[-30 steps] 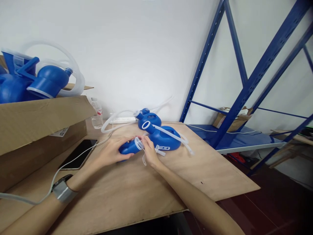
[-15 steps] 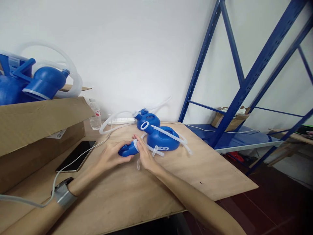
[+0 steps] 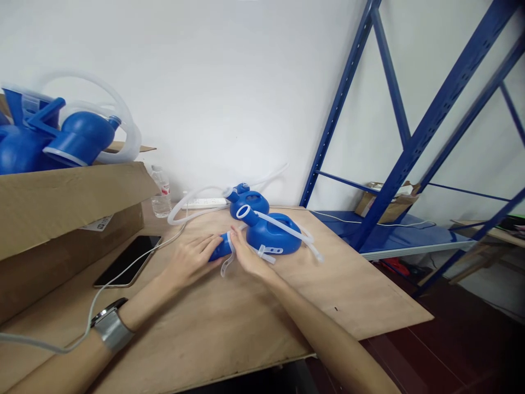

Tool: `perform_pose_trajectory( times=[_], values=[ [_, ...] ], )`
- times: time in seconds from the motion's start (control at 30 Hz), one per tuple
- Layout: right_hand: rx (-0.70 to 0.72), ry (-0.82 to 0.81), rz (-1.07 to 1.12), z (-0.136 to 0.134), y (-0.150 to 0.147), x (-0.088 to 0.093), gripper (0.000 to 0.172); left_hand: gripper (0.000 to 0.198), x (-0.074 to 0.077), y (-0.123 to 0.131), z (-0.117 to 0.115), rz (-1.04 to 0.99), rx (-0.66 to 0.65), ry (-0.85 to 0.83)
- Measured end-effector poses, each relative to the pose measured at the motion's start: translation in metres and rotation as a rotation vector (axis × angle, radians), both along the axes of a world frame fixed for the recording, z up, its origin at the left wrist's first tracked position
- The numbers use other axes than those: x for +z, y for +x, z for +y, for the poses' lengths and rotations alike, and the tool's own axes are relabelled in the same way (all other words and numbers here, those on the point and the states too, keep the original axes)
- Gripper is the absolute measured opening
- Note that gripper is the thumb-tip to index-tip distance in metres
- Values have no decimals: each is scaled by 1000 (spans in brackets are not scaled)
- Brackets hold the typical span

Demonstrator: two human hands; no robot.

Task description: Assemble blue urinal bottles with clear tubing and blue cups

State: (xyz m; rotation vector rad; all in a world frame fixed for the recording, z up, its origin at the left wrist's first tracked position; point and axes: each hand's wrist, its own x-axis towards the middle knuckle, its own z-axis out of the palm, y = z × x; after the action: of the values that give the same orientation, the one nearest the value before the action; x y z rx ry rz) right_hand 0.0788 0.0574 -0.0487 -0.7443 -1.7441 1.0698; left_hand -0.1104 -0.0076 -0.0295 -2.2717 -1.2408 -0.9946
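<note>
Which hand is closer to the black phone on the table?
Left. The left hand holds the blue piece a little to the right of the phone; the right hand is farther right, at the piece's white-rimmed end.

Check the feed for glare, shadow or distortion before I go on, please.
Head view: light falls softly on the white wall; head view: sheen on the blue shelf, deep darkness beneath the table; head view: forearms look stretched toward the edges, and the clear strap shows little detail.
</note>
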Motion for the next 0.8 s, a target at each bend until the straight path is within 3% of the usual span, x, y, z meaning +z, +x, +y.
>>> perform_pose_trajectory(
  times=[0.07,0.17,0.23,0.3,0.4,0.53,0.7,0.8],
  values=[
    [1,162,-110,-9,12,16,60,40,2,-5,0,-69,3,-67],
    [209,551,-312,-17,26,33,58,43,4,-12,1,-187,-27,-144],
    [281,726,-422,-15,30,35,58,41,4,-15,2,-239,-74,-180],
    [241,814,-459,-11,30,31,52,39,4,-14,2,-267,-95,-200],
    [136,845,-454,-9,25,25,45,36,2,-9,1,-302,-88,-187],
    [-19,769,-450,-19,18,27,50,36,1,-2,-1,-371,-109,-176],
    [-72,636,-394,-29,11,31,45,36,7,3,-7,-398,-121,-193],
    [-121,571,-344,-30,7,27,35,25,13,6,-11,-384,-162,-184]
  ],
)
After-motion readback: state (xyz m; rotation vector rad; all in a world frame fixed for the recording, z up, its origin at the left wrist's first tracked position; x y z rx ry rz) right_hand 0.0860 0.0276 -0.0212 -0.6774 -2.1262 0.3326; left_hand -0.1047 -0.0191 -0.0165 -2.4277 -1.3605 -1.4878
